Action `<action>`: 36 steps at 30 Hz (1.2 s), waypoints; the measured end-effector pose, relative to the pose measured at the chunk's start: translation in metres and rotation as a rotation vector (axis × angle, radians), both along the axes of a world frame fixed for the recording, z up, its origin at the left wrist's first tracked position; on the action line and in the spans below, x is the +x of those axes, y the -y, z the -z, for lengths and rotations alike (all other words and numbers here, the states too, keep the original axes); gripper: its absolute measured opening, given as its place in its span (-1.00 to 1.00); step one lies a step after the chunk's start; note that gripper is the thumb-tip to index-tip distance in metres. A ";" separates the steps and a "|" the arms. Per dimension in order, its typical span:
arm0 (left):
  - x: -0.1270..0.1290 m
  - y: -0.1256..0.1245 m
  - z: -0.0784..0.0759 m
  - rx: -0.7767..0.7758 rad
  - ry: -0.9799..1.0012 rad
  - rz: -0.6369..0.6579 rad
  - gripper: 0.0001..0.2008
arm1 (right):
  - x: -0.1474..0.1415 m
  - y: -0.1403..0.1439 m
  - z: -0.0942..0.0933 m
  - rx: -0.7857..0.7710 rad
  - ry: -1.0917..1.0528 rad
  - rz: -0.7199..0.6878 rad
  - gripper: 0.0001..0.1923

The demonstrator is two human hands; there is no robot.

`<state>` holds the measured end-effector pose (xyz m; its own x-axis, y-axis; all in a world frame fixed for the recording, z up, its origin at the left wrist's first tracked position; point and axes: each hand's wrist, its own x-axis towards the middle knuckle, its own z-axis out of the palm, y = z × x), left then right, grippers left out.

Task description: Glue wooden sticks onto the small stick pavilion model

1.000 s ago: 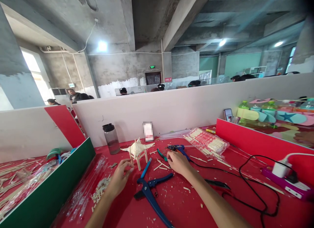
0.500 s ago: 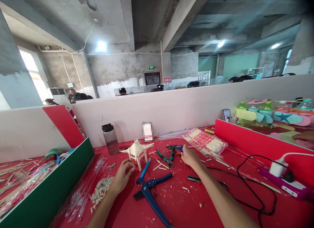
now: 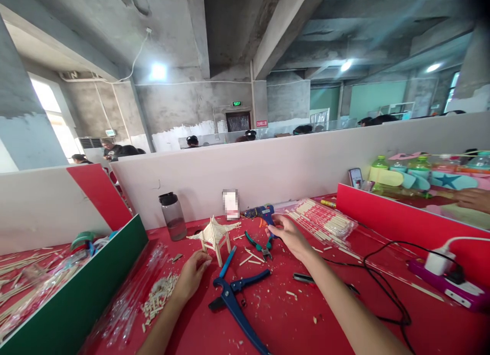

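Glue gun: the blue glue gun (image 3: 263, 212) is lifted clear of the red table (image 3: 291, 314), nozzle pointing left, at the far middle of the work area, just in front of the white partition (image 3: 268, 166).
Right hand: the right hand (image 3: 291, 234) grips the glue gun's handle from below, fingers curled round it.
Cord: a black cord (image 3: 383, 278) loops across the table on the right toward a white plug in a purple power strip (image 3: 447, 286).
Pavilion model: a small pavilion model (image 3: 215, 232) of pale sticks stands upright left of the glue gun, apart from it.
Left hand: the left hand (image 3: 192, 276) rests on the table with its fingertips at the foot of one of the model's legs, fingers loosely bent; whether they pinch the leg cannot be told.
Tools: green-handled pliers (image 3: 259, 244) lie between the model and the right hand; a blue cutter (image 3: 234, 294) lies nearer, handles spread.
Sticks: a bundle of sticks (image 3: 323, 221) lies right of the glue gun; cut stick bits (image 3: 158, 296) are heaped left of the left hand.
Bottle: a dark water bottle (image 3: 173, 216) stands by the partition, left of the model.
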<state>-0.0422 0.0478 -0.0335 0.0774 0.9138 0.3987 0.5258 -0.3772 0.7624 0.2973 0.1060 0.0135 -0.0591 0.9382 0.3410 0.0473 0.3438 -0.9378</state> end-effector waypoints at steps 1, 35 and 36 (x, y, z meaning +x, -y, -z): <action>0.000 0.000 0.000 -0.002 0.006 -0.005 -0.71 | -0.006 0.005 -0.001 -0.025 -0.102 -0.108 -0.60; 0.004 -0.002 -0.006 0.051 -0.040 -0.177 -0.80 | -0.079 0.069 0.014 0.186 0.289 -0.171 -0.61; 0.005 -0.001 -0.007 0.053 -0.040 -0.176 -0.81 | -0.081 0.069 0.015 0.185 0.289 -0.156 -0.62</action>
<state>-0.0374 0.0490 -0.0264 -0.0650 0.8926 0.4462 0.6164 -0.3157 0.7214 0.2164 0.0372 -0.0019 -0.3153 0.8344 0.4521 0.2342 0.5301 -0.8150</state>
